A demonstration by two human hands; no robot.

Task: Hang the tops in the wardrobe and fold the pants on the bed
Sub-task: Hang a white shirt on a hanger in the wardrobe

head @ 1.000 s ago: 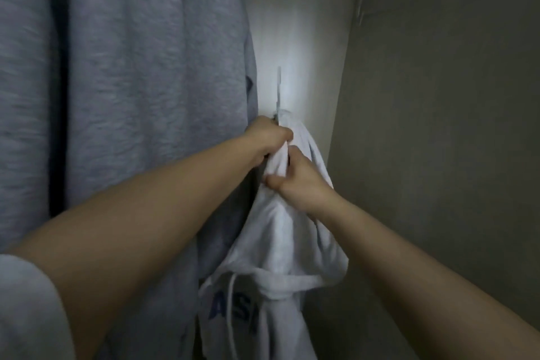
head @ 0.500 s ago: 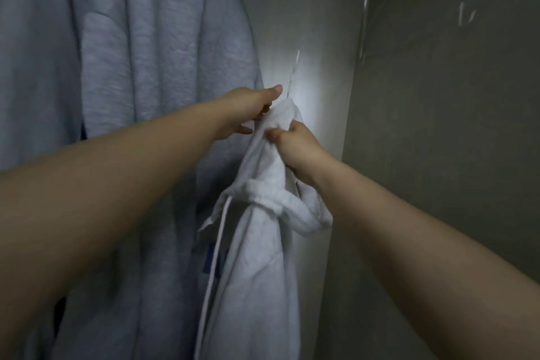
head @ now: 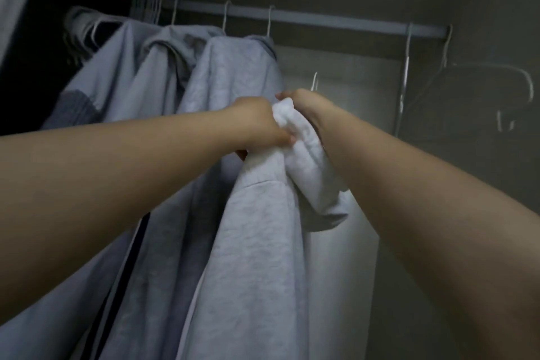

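Note:
Inside the wardrobe I hold up a pale grey-white hooded top (head: 263, 242) by its neck. My left hand (head: 260, 123) grips the bunched fabric from the left, and my right hand (head: 304, 105) grips it from the right, at the hood. A thin wire hanger hook (head: 315, 82) sticks up just above my right hand, below the rail (head: 336, 22). The hood (head: 318, 184) droops under my right forearm. The hanger's body is hidden inside the fabric.
Three grey tops (head: 233, 73) hang on hangers at the left of the rail. Empty wire hangers (head: 406, 73) hang at the right end, near the dark side wall (head: 482, 155). More empty hangers (head: 84, 26) are bunched at the far left.
Both hands have lifted the top upward toward the rail. The view has tilted up, so the rail and hanging tops now show.

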